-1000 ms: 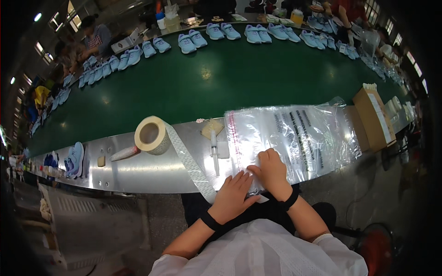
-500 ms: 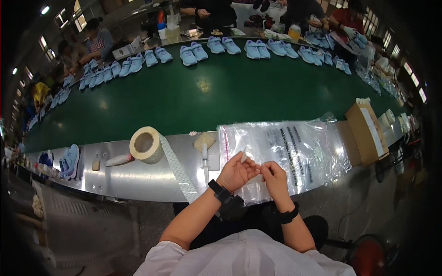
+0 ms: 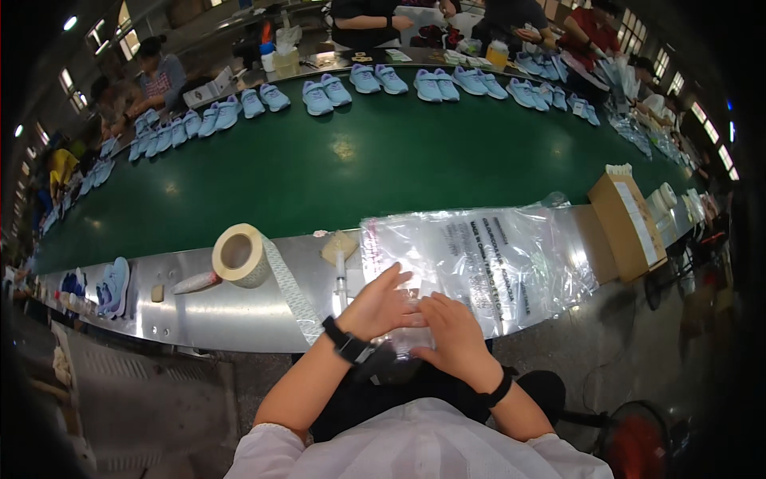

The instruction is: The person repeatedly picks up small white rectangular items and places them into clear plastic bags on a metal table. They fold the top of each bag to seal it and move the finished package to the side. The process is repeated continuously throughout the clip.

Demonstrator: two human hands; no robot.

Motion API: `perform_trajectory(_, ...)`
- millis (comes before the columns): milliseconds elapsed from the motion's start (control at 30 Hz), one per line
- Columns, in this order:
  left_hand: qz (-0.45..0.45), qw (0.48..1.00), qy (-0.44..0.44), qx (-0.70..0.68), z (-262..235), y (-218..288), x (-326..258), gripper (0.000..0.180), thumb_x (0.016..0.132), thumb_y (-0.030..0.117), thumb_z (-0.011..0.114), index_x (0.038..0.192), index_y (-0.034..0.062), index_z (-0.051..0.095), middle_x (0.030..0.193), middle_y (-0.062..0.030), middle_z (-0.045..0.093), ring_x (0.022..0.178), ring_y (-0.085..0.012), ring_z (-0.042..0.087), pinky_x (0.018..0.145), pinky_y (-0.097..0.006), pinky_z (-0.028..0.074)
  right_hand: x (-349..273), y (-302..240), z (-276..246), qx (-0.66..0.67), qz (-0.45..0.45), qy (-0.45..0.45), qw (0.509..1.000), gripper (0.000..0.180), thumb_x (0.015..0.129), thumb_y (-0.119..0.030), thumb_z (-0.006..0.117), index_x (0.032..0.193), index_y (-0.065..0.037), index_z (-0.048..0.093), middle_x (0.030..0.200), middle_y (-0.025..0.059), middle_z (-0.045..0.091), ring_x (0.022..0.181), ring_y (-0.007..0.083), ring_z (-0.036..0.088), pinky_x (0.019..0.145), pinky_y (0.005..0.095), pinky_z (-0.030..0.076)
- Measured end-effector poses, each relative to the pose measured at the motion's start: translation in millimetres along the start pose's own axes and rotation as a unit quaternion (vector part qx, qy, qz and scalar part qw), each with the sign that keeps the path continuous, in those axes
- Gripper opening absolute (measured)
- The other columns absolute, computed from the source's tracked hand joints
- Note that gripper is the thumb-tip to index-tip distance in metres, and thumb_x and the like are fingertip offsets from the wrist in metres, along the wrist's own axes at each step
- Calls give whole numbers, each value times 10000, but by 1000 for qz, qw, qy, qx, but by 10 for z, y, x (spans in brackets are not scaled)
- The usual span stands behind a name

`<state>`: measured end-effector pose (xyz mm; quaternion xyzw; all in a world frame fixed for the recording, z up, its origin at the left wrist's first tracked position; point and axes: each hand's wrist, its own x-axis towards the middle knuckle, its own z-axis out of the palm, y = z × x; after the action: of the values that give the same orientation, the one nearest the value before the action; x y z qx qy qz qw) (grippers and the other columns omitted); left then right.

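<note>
My left hand (image 3: 383,305) is over the near left part of a pile of clear printed plastic bags (image 3: 523,247), its thumb apart from the outstretched fingers. Close beside it, my right hand (image 3: 455,334) has its fingers stretched toward the left one and its thumb held away. The fingertips of both hands nearly meet or overlap above the plastic. Clear film shows below and between them; I cannot make out any grip on it. Left of the bags lie a syringe-like tube (image 3: 341,287) and a tan pad (image 3: 338,247).
A roll of label tape (image 3: 239,257) trails its strip toward the metal table's edge (image 3: 207,339). Farther left are a white tube (image 3: 197,282) and a blue shoe (image 3: 116,286). An open cardboard box (image 3: 626,227) stands right. Light-blue shoes (image 3: 325,94) line the green belt (image 3: 279,168), with people beyond.
Both hands have moved lower toward the bags' near edge, and the fingers have straightened from a close pinch. The small pale piece at my left fingers no longer shows. The view has shifted slightly.
</note>
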<state>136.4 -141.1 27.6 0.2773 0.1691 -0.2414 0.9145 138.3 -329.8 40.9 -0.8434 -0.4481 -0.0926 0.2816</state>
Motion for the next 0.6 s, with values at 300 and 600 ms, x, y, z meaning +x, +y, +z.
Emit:
perform_trajectory(300,203,979,15,-7,-540,-515,-271,432,962,279,399,1305,17,399,1343,-215,413,1203,-362,447,974,-469,406,-285,1198,-382,476,394,413,669,231,916,-191,449,940,-3,581,909,101,615,822,172,604,703,303,496)
perform_trajectory(600,116,962,218,116,-1376,-771,-1536,342,946,292,452,992,-23,576,885,-189,636,806,-265,653,719,-374,542,-1034,1504,-640,-331,326,317,827,470,873,-249,544,1263,-10,438,1270,200,451,1227,338,394,973,529,328)
